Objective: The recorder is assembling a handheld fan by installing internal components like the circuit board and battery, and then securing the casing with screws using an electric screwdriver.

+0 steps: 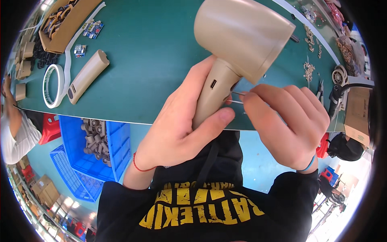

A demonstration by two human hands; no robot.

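A beige hair-dryer-shaped housing [242, 34] is tilted above the front of the table, its wide barrel up and its handle down. My left hand [177, 121] is closed round the handle, with the thumb across the near side. A small oblong port shows on the handle's face. Close to the handle's right edge, my right hand [286, 117] pinches a thin metal tool [238, 93], whose tip meets an opening there. Below it runs a second thin pale strip; whether it belongs to the same tool I cannot tell. Fingers cover most of the tool.
On the green table [149, 52] lie a beige handle shell [88, 76], a white tape roll [45, 86], circuit boards [93, 29] and a cardboard box [66, 24]. Small parts [309, 70] and pliers [320, 90] lie right. A blue crate [121, 149] of beige parts stands below left, near another person [20, 133].
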